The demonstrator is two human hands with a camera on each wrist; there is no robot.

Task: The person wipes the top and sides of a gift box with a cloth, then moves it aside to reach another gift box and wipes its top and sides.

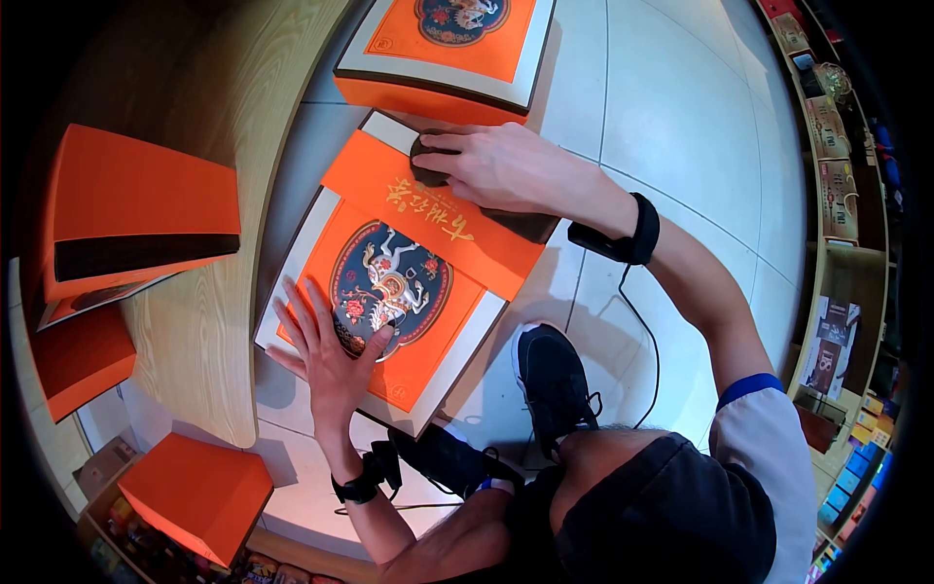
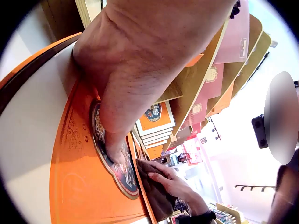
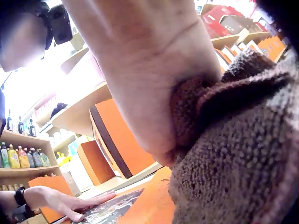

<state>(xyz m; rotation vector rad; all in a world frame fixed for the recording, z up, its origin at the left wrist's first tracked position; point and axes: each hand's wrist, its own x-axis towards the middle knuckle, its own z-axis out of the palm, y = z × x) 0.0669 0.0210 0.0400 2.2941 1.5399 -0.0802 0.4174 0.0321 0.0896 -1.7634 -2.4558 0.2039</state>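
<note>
Head view shows me, from the left, an orange box (image 1: 146,195) on the wooden tabletop (image 1: 209,341). Next, my left hand (image 1: 341,365) lies flat with fingers spread on the big box (image 1: 409,268), gripping nothing. That box sits just right of the tabletop. Farther right, my right hand (image 1: 506,161) has its fingers bent round a brown cloth (image 1: 428,161) on the lid. I think I'm wiping; next calls for a light, slow slide across the lid.
</note>
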